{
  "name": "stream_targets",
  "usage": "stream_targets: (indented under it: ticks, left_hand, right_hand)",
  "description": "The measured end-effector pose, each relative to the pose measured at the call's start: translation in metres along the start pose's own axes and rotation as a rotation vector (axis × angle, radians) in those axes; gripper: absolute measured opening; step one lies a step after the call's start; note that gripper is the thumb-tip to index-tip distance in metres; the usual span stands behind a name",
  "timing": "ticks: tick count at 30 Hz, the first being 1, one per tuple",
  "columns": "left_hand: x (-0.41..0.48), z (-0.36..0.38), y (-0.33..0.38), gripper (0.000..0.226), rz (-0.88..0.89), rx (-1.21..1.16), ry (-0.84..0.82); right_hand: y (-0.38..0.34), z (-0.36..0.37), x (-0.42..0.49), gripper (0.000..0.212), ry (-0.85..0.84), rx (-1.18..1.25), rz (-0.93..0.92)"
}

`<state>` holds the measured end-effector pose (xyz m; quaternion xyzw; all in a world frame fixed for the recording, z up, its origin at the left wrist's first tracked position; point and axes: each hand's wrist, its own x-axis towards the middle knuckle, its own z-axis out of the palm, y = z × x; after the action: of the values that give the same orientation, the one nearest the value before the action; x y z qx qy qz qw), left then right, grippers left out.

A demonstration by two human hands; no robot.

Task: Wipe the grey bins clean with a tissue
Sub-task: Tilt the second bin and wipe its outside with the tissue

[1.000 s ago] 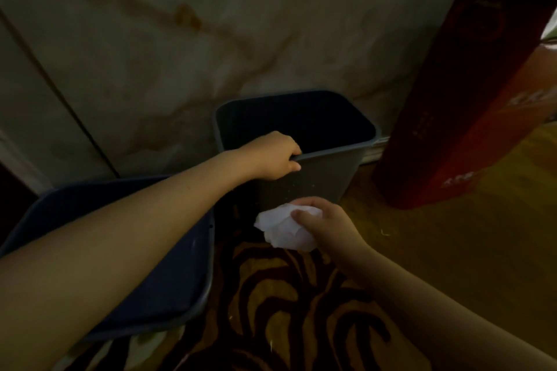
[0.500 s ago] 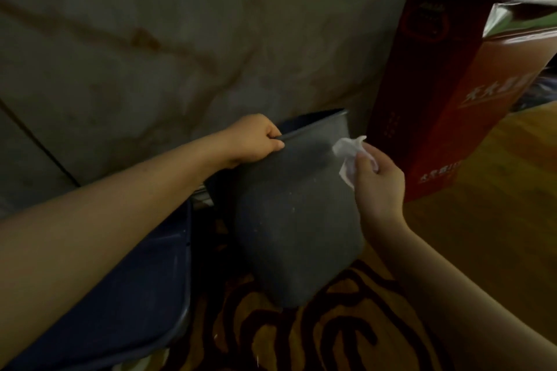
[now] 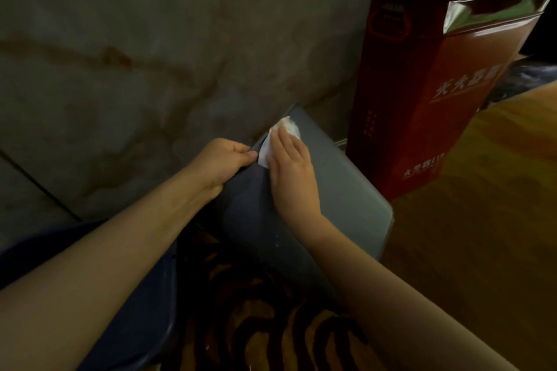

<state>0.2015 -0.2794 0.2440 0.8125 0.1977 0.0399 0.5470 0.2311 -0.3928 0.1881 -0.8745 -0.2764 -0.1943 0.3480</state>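
Observation:
A grey bin (image 3: 340, 190) is tipped back against the wall, its outer side facing me and its opening hidden. My left hand (image 3: 223, 163) grips the bin's rim at its upper left. My right hand (image 3: 291, 172) lies flat on the bin's side and presses a crumpled white tissue (image 3: 286, 129) against it near the rim. A second grey bin (image 3: 141, 319) sits at the lower left, mostly hidden under my left forearm.
A tall red carton (image 3: 422, 93) with an open top stands just right of the tipped bin. A marbled wall (image 3: 135, 54) runs behind. A striped brown and black rug (image 3: 265, 325) lies under the bins, with wooden floor (image 3: 482, 205) to the right.
The bin has tipped further back toward the wall. My right hand with the tissue has moved from the bin's right edge up to the side near the rim, close to my left hand.

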Motion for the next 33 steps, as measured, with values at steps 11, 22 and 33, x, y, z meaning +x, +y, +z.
stream_targets:
  ticks: [11, 22, 33]
  left_hand:
    - [0.004, 0.004, -0.003, 0.03, -0.12, -0.162, 0.011]
    - [0.009, -0.007, 0.003, 0.021, -0.36, -0.278, -0.162]
    - [0.011, -0.004, 0.003, 0.02, -0.354, -0.267, -0.149]
  right_hand:
    - [0.109, -0.002, -0.065, 0.047, -0.007, 0.055, 0.59]
    - [0.014, 0.018, -0.039, 0.045, 0.028, 0.226, 0.143]
    - [0.068, 0.012, -0.106, 0.04, 0.063, 0.136, 0.387]
